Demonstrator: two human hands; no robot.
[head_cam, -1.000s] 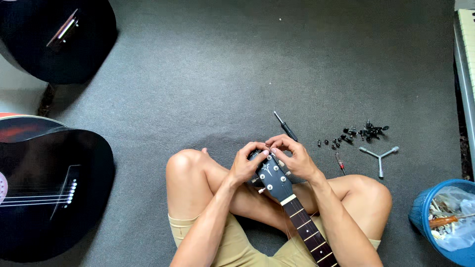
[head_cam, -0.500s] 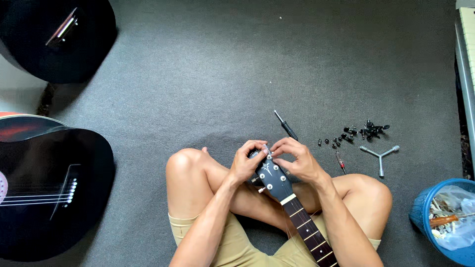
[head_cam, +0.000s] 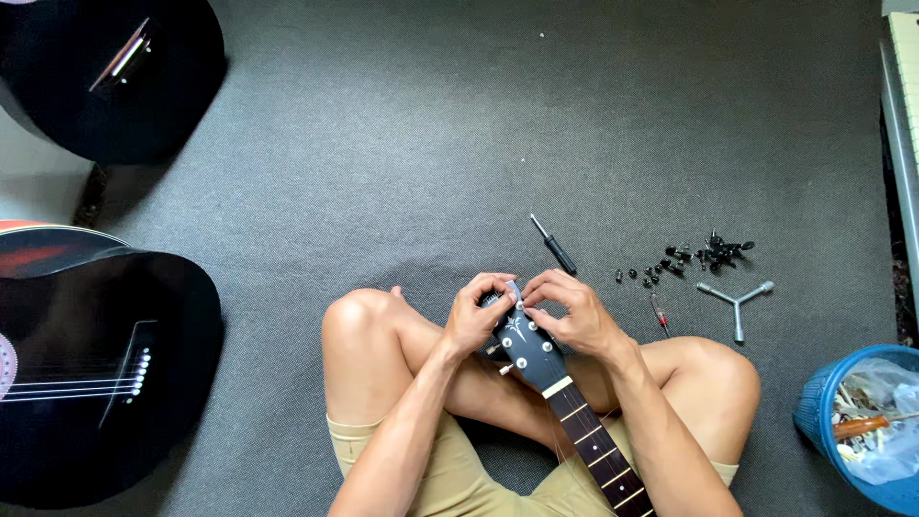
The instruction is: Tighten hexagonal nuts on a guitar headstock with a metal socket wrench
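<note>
A: Seated cross-legged on the grey carpet [head_cam: 402,124], guitar neck [head_cam: 598,450] across the lap, dark headstock [head_cam: 528,349] up between the knees.

B: Both hands are at its tip. The left hand [head_cam: 474,321] curls around the headstock's left edge, fingers closed on it. The right hand [head_cam: 572,314] pinches a small silvery part [head_cam: 515,290] at the very top.

A: On the floor just beyond, a black-handled screwdriver [head_cam: 555,246]. To its right, a scatter of small black parts [head_cam: 694,258], a 3-armed metal wrench [head_cam: 735,299], a small red-handled screwdriver [head_cam: 659,313].

B: Blue bin [head_cam: 821,421] at far right. 2 black guitar bodies on the left, 1 near [head_cam: 86,383], 1 top corner [head_cam: 105,77].
</note>
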